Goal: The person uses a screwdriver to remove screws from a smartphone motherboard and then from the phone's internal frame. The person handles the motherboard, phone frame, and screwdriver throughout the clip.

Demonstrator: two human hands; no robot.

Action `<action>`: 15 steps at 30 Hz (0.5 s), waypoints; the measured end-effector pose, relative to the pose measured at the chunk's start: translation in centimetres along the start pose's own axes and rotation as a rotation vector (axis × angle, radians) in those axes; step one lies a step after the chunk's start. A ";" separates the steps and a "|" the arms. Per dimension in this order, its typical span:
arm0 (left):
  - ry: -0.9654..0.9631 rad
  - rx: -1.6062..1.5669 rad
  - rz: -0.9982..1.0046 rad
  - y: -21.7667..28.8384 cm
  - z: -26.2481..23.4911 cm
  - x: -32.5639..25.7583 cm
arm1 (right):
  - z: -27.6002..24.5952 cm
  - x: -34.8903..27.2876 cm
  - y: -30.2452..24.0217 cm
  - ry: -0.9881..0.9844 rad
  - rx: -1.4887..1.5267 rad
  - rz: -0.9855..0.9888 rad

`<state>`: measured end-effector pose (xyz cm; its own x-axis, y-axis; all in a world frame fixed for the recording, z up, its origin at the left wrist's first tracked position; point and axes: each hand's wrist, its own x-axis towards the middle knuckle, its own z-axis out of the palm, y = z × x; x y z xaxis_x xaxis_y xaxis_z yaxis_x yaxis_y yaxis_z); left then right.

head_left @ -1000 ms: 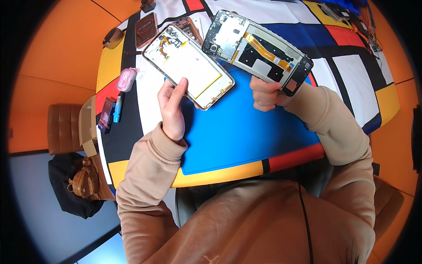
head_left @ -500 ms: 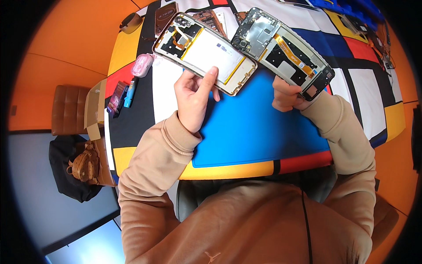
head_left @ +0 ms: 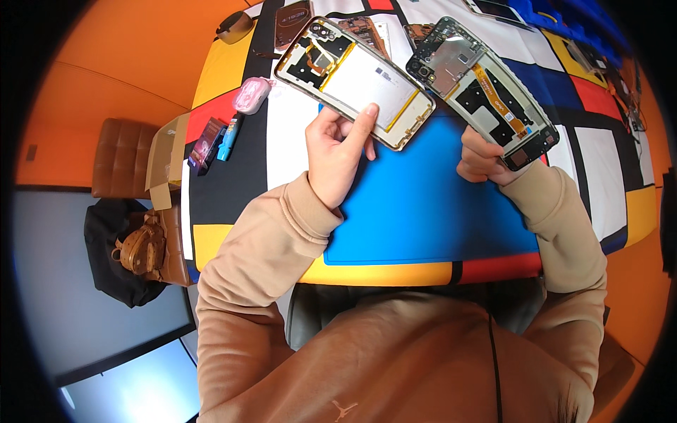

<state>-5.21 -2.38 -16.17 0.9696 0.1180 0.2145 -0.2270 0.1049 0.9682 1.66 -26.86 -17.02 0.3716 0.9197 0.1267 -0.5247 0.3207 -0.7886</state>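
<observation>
Over the tabletop [head_left: 289, 144], the left hand [head_left: 337, 149] is pinching one opened phone [head_left: 361, 79], the right hand [head_left: 485, 159], fingers [head_left: 482, 143] half hidden, apparently gripping a darker one [head_left: 486, 95], any move calling for steadiness.

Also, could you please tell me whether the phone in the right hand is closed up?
No, the phone in the right hand is open, its orange ribbon cable exposed.

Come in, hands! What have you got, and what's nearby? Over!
Left hand: gripping opened phone with white panel. Right hand: gripping opened phone with orange ribbon. Blue mat below. Pink case off to the left.
</observation>
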 end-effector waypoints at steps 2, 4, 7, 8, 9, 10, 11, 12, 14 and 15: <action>0.008 -0.016 0.005 0.0 0.0 0.1 | 0.1 -0.1 0.0 0.029 -0.023 0.017; 0.013 -0.021 0.006 -0.1 0.0 0.1 | 0.0 -0.1 0.0 0.022 -0.012 0.024; 0.015 -0.020 0.008 -0.1 -0.1 0.1 | -0.3 0.0 0.2 -0.060 0.010 0.021; 0.017 -0.018 0.008 -0.1 -0.2 0.1 | -0.4 0.0 0.3 -0.088 0.025 0.047; 0.019 -0.018 0.012 -0.1 -0.2 0.1 | -0.4 0.1 0.4 -0.082 0.027 0.091; 0.024 -0.039 0.006 -0.1 -0.2 0.1 | -0.3 0.0 0.5 -0.122 0.049 0.117; 0.030 -0.061 0.004 -0.2 -0.2 0.2 | -0.3 0.3 0.6 -0.199 0.115 0.151; 0.026 -0.087 0.020 -0.2 -0.3 0.2 | -0.1 0.3 0.7 -0.221 0.131 0.192; -0.023 -0.120 0.030 -0.2 -0.5 0.3 | 0.2 0.3 0.9 -0.277 0.179 0.270; -0.023 -0.148 0.045 -0.3 -0.4 0.3 | 0.3 0.2 0.8 -0.236 0.220 0.318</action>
<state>-4.89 -1.93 -16.43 0.9595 0.1039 0.2618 -0.2797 0.2444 0.9285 1.07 -26.34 -17.48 -0.0060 0.9986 0.0524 -0.7442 0.0305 -0.6672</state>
